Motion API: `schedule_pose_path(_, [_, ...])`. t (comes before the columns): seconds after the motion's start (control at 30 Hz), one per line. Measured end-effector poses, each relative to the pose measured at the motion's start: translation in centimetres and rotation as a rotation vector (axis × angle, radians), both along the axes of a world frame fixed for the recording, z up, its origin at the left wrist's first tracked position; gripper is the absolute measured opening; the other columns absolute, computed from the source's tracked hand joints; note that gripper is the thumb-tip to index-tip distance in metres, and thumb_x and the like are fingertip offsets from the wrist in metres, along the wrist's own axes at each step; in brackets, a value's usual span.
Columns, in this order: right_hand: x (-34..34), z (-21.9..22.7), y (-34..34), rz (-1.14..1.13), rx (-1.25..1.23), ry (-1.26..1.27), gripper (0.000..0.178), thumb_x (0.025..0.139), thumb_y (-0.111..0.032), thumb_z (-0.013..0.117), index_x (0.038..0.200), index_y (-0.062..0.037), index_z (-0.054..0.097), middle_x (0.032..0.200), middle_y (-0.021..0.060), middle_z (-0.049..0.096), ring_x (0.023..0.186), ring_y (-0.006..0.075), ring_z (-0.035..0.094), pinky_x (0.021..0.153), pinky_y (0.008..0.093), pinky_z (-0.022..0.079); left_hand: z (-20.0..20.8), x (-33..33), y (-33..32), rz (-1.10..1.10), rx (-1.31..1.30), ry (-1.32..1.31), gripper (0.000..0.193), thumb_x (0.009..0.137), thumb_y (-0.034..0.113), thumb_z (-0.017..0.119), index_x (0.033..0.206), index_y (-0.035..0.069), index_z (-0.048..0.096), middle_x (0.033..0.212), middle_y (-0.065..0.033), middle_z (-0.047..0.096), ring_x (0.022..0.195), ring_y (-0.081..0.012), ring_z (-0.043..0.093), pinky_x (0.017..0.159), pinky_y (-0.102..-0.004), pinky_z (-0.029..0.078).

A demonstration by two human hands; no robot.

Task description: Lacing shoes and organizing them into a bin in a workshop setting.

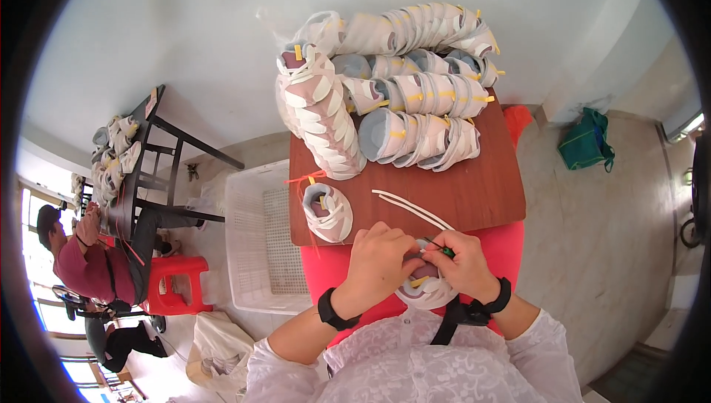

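Head view: just off the tabletop's [474, 195] near edge, the left hand [384, 256] pinches a pale shoe upper [428, 298]; the right hand [464, 264] grips a green-handled tool [448, 252].

Shoe uppers [433, 99] lie on the table [466, 192], left of which stands a crate [244, 255].

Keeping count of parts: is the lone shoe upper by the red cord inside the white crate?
No, the shoe upper sits on the brown table, right of the white crate.
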State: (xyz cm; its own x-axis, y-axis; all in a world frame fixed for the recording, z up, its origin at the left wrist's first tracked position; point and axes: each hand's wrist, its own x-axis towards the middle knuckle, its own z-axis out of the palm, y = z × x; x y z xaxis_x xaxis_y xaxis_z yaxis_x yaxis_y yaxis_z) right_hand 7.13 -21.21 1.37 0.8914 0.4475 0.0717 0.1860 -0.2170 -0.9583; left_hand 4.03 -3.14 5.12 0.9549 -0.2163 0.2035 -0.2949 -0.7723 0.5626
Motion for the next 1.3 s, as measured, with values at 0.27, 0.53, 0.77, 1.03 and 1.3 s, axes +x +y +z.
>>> schedule_pose_path(0.27, [0.9,0.8,-0.2,0.038,-0.018,-0.045,0.012,0.081,-0.011,0.069,0.079,-0.0011,0.062,0.07,0.0109,0.061,0.061,0.0259,0.059,0.056,0.0334,0.046,-1.4,0.2,-0.6,0.073,-0.112,0.057,0.014,0.068,0.011,0.076,0.076,0.006,0.066,0.069,-0.0044,0.06,0.067,-0.0226,0.056,0.061,-0.0363,0.045])
schedule_pose_path(0.53, [2.4,1.7,-0.9,0.187,-0.059,-0.147,0.014,0.077,-0.01,0.07,0.075,-0.0008,0.059,0.071,0.0129,0.061,0.062,0.0287,0.06,0.055,0.036,0.045,-1.7,0.8,-0.1,0.088,-0.342,0.245,0.014,0.075,0.006,0.068,0.088,0.0,0.064,0.077,-0.0104,0.061,0.066,-0.0218,0.059,0.057,-0.0313,0.046])
schedule_pose_path(0.77, [3.5,2.1,-0.3,0.184,-0.131,-0.13,0.018,0.07,-0.011,0.07,0.07,-0.0012,0.055,0.068,0.0132,0.061,0.061,0.0319,0.061,0.054,0.0385,0.046,-0.9,0.8,-0.3,0.142,-0.385,0.251,0.009,0.073,0.006,0.066,0.08,0.003,0.06,0.074,-0.0096,0.058,0.063,-0.0243,0.057,0.058,-0.0364,0.047])
schedule_pose_path(1.03, [2.4,1.1,1.1,-0.029,-0.069,-0.128,0.018,0.071,-0.014,0.068,0.084,-0.0042,0.06,0.072,0.0111,0.062,0.061,0.0294,0.062,0.055,0.0377,0.048,-0.1,0.3,-0.8,0.048,-0.09,-0.142,0.012,0.071,0.001,0.067,0.077,0.004,0.057,0.071,-0.0093,0.055,0.063,-0.0262,0.053,0.056,-0.0374,0.042])
schedule_pose_path(1.3, [2.2,0.8,0.3,0.049,-0.238,-0.317,0.012,0.069,-0.013,0.067,0.077,-0.0065,0.062,0.074,0.0087,0.061,0.066,0.0289,0.062,0.056,0.037,0.048,-1.3,-0.3,-1.0,0.029,-0.142,-0.108,0.014,0.069,0.001,0.067,0.076,0.006,0.055,0.069,-0.0067,0.052,0.065,-0.0263,0.051,0.06,-0.0383,0.038])
